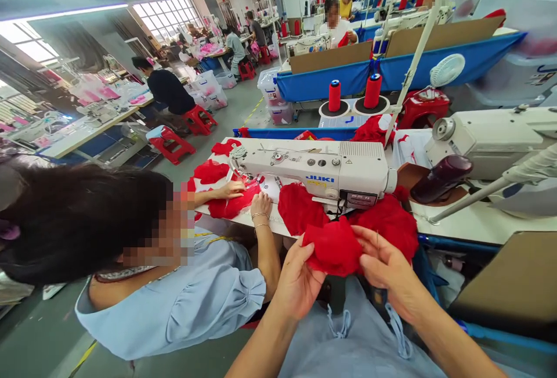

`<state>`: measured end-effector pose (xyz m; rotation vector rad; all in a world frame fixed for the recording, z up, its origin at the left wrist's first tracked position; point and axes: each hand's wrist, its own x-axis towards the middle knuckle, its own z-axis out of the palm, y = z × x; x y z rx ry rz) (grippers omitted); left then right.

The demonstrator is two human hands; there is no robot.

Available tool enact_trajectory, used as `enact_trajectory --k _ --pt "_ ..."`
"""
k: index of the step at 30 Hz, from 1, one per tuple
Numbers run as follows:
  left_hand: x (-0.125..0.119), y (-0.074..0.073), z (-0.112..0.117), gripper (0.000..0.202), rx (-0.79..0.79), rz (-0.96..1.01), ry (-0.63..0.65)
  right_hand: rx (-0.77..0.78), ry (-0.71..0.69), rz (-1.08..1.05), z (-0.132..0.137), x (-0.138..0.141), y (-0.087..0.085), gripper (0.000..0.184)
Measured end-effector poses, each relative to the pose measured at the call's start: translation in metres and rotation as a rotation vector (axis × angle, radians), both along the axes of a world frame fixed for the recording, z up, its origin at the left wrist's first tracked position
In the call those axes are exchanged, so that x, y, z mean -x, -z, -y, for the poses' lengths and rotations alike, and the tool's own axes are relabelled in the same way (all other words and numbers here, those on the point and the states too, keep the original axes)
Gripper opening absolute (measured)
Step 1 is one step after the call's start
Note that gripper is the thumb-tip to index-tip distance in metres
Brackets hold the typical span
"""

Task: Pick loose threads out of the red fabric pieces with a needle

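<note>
My left hand (298, 282) and my right hand (385, 267) both grip a piece of red fabric (333, 247) in front of my chest, fingers curled on its edges. Just beyond it lies a heap of more red fabric (387, 218) on the white sewing table (461, 224). A white JUKI sewing machine (317, 170) stands on that table. A co-worker in a light blue top (183, 302) sits at my left, with both hands (246, 198) on red fabric under the machine's needle.
Two red thread cones (352, 93) stand behind the machine. A second white sewing machine (491, 137) is at the right, and a brown cardboard panel (509, 276) at lower right. Red stools (172, 143), blue-skirted tables and other seated workers fill the hall behind.
</note>
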<state>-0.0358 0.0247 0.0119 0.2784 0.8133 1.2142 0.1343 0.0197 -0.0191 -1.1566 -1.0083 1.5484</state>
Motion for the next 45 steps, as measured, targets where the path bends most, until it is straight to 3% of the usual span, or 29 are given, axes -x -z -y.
enact_trajectory --k 3,6,9,13,14,17,18,21,23,25,27,29,30,32,34,36,38,40,43,45 --pt "0.007 -0.002 -0.004 0.038 -0.029 -0.062 -0.11 -0.319 0.162 0.505 -0.008 -0.015 0.003 0.035" --pt "0.019 -0.013 -0.011 0.037 -0.061 -0.137 -0.258 -0.389 0.263 0.662 -0.008 -0.029 0.016 0.019" --pt "0.021 -0.023 -0.013 0.043 -0.005 -0.192 -0.258 -0.407 0.147 0.573 -0.003 -0.021 0.017 0.023" --pt "0.007 -0.026 -0.012 0.041 0.025 -0.194 -0.163 -0.288 -0.125 0.196 0.003 0.012 0.002 0.079" --pt "0.004 -0.026 -0.012 0.04 0.004 -0.192 -0.162 -0.257 -0.121 0.161 0.003 0.018 -0.002 0.08" --pt "0.0 -0.024 -0.014 0.04 -0.071 -0.215 -0.18 -0.229 0.027 0.155 -0.001 0.024 -0.009 0.038" --pt "0.001 -0.022 -0.014 0.041 -0.088 -0.228 -0.182 -0.229 0.079 0.155 -0.003 0.022 -0.009 0.032" --pt "0.007 -0.012 -0.013 0.036 -0.121 -0.293 -0.189 -0.196 0.154 0.141 -0.009 0.009 -0.006 0.039" --pt "0.012 -0.003 -0.01 0.031 -0.111 -0.377 -0.112 -0.162 0.159 0.136 -0.012 0.002 -0.006 0.041" --pt "0.015 0.004 -0.005 0.037 -0.128 -0.485 0.108 -0.141 0.116 0.15 -0.014 -0.003 -0.008 0.041" --pt "0.014 0.008 -0.001 0.061 -0.224 -0.605 0.341 -0.128 0.032 0.179 -0.016 -0.003 -0.013 0.041" --pt "0.01 0.008 0.002 0.092 -0.366 -0.726 0.445 -0.121 -0.069 0.206 -0.017 0.0 -0.019 0.043" --pt "0.007 0.006 0.002 0.098 -0.424 -0.779 0.46 -0.12 -0.119 0.213 -0.018 0.001 -0.022 0.044" --pt "0.002 0.002 0.0 0.079 -0.484 -0.842 0.511 -0.115 -0.222 0.216 -0.02 0.001 -0.028 0.044" --pt "0.0 -0.002 -0.004 0.037 -0.466 -0.854 0.632 -0.092 -0.362 0.207 -0.021 -0.006 -0.033 0.037" --pt "0.002 -0.005 -0.009 0.033 -0.42 -0.836 0.684 -0.054 -0.521 0.204 -0.021 -0.018 -0.035 0.033" --pt "0.007 -0.005 -0.013 0.038 -0.43 -0.844 0.572 -0.014 -0.645 0.201 -0.02 -0.032 -0.033 0.034" --pt "0.012 -0.002 -0.015 0.035 -0.455 -0.873 0.353 0.003 -0.654 0.19 -0.018 -0.042 -0.026 0.032" --pt "0.018 0.005 -0.015 0.036 -0.366 -0.828 0.147 -0.017 -0.498 0.188 -0.016 -0.047 -0.015 0.039" --pt "0.02 0.008 -0.014 0.039 -0.26 -0.697 0.187 -0.042 -0.386 0.194 -0.015 -0.044 -0.012 0.042"
